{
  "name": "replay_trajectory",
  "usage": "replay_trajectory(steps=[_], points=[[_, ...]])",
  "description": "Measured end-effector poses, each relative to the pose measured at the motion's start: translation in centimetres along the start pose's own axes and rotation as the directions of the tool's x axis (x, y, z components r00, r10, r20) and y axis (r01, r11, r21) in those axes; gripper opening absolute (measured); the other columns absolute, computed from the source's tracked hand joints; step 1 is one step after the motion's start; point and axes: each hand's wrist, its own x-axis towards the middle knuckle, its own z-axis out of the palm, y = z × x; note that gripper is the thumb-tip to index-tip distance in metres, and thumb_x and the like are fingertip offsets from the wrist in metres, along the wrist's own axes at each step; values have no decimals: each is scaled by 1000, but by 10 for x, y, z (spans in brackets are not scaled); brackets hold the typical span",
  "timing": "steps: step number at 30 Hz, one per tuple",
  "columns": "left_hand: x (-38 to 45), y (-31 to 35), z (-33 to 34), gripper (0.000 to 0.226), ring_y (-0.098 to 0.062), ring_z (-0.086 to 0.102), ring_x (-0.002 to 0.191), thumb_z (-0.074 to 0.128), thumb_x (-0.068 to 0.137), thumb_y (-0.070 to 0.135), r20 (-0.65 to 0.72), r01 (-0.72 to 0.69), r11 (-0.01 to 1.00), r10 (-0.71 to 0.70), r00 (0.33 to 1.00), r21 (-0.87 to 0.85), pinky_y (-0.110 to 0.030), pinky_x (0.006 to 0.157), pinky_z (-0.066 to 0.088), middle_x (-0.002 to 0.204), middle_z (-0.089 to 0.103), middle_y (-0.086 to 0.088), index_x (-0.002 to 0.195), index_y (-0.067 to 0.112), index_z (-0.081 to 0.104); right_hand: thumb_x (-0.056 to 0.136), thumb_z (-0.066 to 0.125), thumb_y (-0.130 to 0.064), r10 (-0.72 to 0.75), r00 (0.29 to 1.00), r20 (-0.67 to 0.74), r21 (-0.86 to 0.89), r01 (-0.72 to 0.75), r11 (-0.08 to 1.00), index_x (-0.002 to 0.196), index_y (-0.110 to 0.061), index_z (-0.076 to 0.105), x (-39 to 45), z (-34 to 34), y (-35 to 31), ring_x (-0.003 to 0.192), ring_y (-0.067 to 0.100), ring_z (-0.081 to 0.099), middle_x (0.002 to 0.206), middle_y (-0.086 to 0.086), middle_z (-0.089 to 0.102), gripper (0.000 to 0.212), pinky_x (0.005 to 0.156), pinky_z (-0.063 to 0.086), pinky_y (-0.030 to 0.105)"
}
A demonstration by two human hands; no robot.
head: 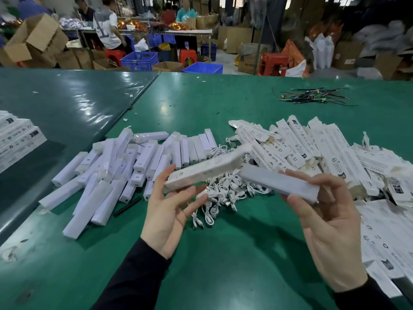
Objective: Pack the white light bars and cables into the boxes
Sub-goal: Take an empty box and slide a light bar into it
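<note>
While held in the head view, two items up off the green table [223,253], both near the middle of the frame.

Left hand [166,211]: palm up, thumb and fingertips pinching the near end of a printed white box [205,167]. Box tilted, far end raised toward the right, open flap blurred. Thin card by the look of it: probably light, easily crushed. Best held at the edges near the closed end, with soft pressure, mouth kept square.

Right hand [330,229]: palm up, thumb and fingers gripping the near end of a white bar [280,182]. Far end of bar pointing at the box mouth, close to it, not yet inside. Rigid, smooth plastic, likely light and a little slippery. Best gripped at the tail end on the long flat sides, leaving the front half free to slide in.

Bar pile [116,166]: loose white bars heaped left of the hands, crossing one another.

Cables [225,193]: small coiled white leads in a tangle on the table just beyond and between the hands. Soft, limp, apt to snag on neighbours; best lifted one coil at a time by the bundled middle.

Flat boxes [312,148]: unfolded printed cartons heaped at right, more spread along the right edge.

Packed boxes [15,139]: stacked at the far left edge, partly cut off.

Dark ties [312,97]: loose bundle at far right of the table, well apart.

Background: people at other tables, cardboard cartons, blue crates, red stools.
</note>
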Motion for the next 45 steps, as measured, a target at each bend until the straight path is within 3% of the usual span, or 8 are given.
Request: replay_trajectory(steps=[8, 12, 17, 20, 24, 36, 42, 45], points=[[-5, -7, 1, 56, -23, 69, 68, 67, 77, -17, 18, -176, 862, 191, 982, 475, -32, 58, 59, 111, 58, -12, 105, 31, 68, 81, 75, -23, 157, 984, 85, 116, -166, 979, 106, -16, 62, 1, 0, 2, 96, 18, 67, 105, 8, 71, 29, 81, 56, 24], [-5, -11, -2, 60, -12, 57, 101, 83, 71, 10, 170, -361, 386, 447, 878, 849, -20, 91, 48, 125, 37, 5, 100, 59, 65, 81, 52, -10, 368, 923, 115, 226, -385, 895, 100, -24, 67, 3, 3, 10, 78, 19, 64, 88, 6, 65, 28, 74, 59, 32], [-3, -14, -4, 34, -22, 46, 131, 83, 68, 13, 493, -502, -121, 482, 724, 856, -55, 116, 17, 121, 60, 6, 96, 25, 69, 81, 55, -20, 456, 865, 209, 105, -483, 869, 109, -25, 60, 1, 12, 14, 59, 19, 54, 80, 8, 59, 30, 59, 54, 30], [-9, -19, -3, 32, -22, 66, 96, 66, 72, 10, 557, -542, -153, 364, 746, 826, -53, 107, 39, 101, 69, 5, 104, 14, 66, 78, 60, -22, 478, 850, 223, 66, -502, 862, 101, -35, 63, 0, 9, 11, 48, 11, 42, 73, 6, 55, 26, 41, 38, 21], [-15, -13, 3, 45, -24, 61, 71, 43, 74, 28, 554, -501, -242, 282, 783, 831, -33, 67, 50, 91, 69, 1, 108, 13, 67, 79, 76, -30, 207, 973, 98, -106, -197, 975, 102, -29, 57, 8, 7, 5, 47, 10, 37, 69, 3, 50, 30, 39, 33, 19], [-18, -12, 8, 50, -25, 63, 73, 37, 78, 23, 569, -474, -393, 171, 805, 788, -33, 55, 50, 93, 67, 2, 119, 12, 64, 77, 78, -41, 210, 975, 65, -374, -172, 912, 94, -30, 65, 21, 16, 24, 50, 4, 46, 68, -8, 60, 24, 54, 38, 25], [-16, -14, 3, 55, -32, 62, 72, 72, 67, -3, 504, -425, -332, 204, 839, 842, -41, 55, 50, 93, 66, -5, 120, 5, 60, 79, 78, -13, -188, 923, 336, -661, 373, 651, 120, -31, 68, 19, 8, 21, 57, 2, 40, 71, -22, 46, 46, 54, 30, 7], [-14, -14, 0, 45, -31, 61, 73, 62, 75, 3, 538, -462, -318, 221, 814, 828, -43, 57, 50, 94, 65, -5, 119, 7, 59, 88, 73, -21, -221, 904, 366, -658, 419, 626, 140, -29, 52, 19, 4, 22, 51, 3, 37, 63, -19, 40, 57, 50, 35, 13]])
